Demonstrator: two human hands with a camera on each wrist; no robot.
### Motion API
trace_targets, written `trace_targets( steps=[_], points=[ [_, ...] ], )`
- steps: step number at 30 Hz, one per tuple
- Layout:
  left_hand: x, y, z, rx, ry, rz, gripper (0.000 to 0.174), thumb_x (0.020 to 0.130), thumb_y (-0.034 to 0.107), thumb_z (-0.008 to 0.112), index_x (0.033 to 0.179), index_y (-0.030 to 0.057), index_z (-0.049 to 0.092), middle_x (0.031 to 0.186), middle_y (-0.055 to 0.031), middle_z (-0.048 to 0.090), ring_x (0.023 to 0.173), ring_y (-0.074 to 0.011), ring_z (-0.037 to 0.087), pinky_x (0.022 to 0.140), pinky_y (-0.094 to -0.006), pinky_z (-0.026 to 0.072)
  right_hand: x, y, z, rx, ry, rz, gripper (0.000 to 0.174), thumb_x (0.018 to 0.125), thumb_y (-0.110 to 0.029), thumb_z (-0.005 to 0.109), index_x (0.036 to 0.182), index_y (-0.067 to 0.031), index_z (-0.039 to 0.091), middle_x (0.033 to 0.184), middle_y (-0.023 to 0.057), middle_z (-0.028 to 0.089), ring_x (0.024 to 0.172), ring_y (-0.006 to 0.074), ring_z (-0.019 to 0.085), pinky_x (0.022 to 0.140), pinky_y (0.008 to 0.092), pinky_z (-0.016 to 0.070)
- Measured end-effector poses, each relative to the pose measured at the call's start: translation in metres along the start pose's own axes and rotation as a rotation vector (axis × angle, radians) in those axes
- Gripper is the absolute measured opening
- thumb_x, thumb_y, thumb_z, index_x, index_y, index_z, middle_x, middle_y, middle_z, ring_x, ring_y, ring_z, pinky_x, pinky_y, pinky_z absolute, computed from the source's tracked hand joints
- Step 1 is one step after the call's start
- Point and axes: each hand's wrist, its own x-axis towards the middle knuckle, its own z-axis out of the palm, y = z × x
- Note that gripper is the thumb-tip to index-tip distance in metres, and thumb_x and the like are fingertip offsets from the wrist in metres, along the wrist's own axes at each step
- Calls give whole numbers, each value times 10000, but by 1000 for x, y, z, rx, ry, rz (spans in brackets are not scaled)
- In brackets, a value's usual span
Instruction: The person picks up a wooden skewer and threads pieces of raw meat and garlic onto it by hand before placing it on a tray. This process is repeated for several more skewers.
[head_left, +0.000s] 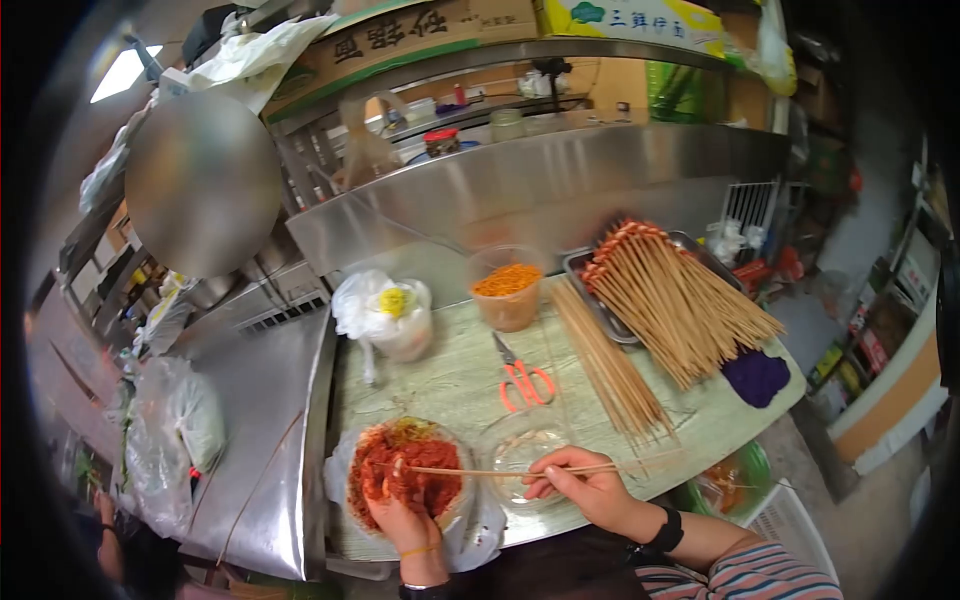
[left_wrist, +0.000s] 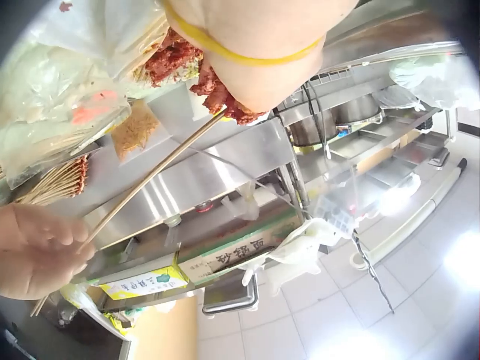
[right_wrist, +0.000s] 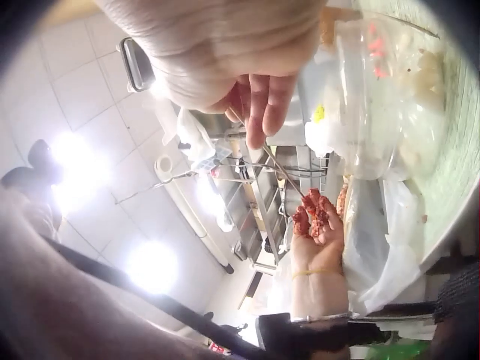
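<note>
The left hand (head_left: 408, 527) is over a bowl of red-coated meat (head_left: 440, 490), its fingers holding a red piece at the skewer's far end. Between the thumb and fingers of the right hand (head_left: 588, 492) is a thin wooden skewer (head_left: 450, 471), roughly level. In the right wrist view the skewer (right_wrist: 281, 174) slants down to red meat (right_wrist: 316, 214) in the left hand (right_wrist: 321, 262). The left wrist view has the left hand (left_wrist: 255, 52) close up, its fingertips mostly hidden, and the right hand (left_wrist: 37, 251) around the skewer (left_wrist: 165, 163) towards its other end.
Beyond the hands lie orange-handled scissors (head_left: 523, 384), a clear round container (head_left: 520, 452), a tub of orange food (head_left: 507, 290) and a white-bagged tub (head_left: 400, 325). Bare skewers (head_left: 610, 365) lie beside a tray (head_left: 618, 332) piled with loaded skewers (head_left: 690, 310); a purple cloth (head_left: 756, 377) is near the right edge.
</note>
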Motion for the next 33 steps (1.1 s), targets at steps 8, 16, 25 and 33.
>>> trace_targets(
  steps=[8, 16, 25, 33],
  points=[
    [-2, -2, -4, -7, -125, 9, 406, 917, 118, 478, 1316, 109, 404, 1233, -108, 544, 1068, -238, 569, 833, -351, 498, 7, -39, -62, 197, 406, -196, 256, 952, -179, 451, 1092, 26, 514, 1033, 168, 619, 915, 232, 629, 809, 327, 497],
    [-7, 4, 6, -53, -128, 27, 436, 905, 123, 556, 1298, 73, 372, 1184, -151, 557, 995, -243, 595, 802, -354, 529, 70, -94, -188, 289, 752, -475, 317, 935, -217, 453, 1174, -12, 487, 1178, 166, 555, 1047, 242, 564, 879, 342, 462],
    [-7, 3, 5, 50, -134, 80, 445, 931, 111, 495, 1349, 76, 345, 1254, -150, 510, 1077, -253, 557, 840, -356, 497, 156, -69, -264, 468, 937, -404, 339, 916, -232, 488, 1191, -40, 437, 1309, 165, 452, 1173, 279, 485, 964, 359, 412],
    [-10, 6, 9, 1, -120, 24, 390, 927, 97, 500, 1301, 59, 399, 1217, -140, 536, 1048, -242, 569, 830, -342, 499, 144, -45, -253, 555, 864, -248, 407, 904, -239, 523, 1215, 10, 442, 1169, 158, 537, 1006, 214, 556, 864, 306, 458]
  ],
)
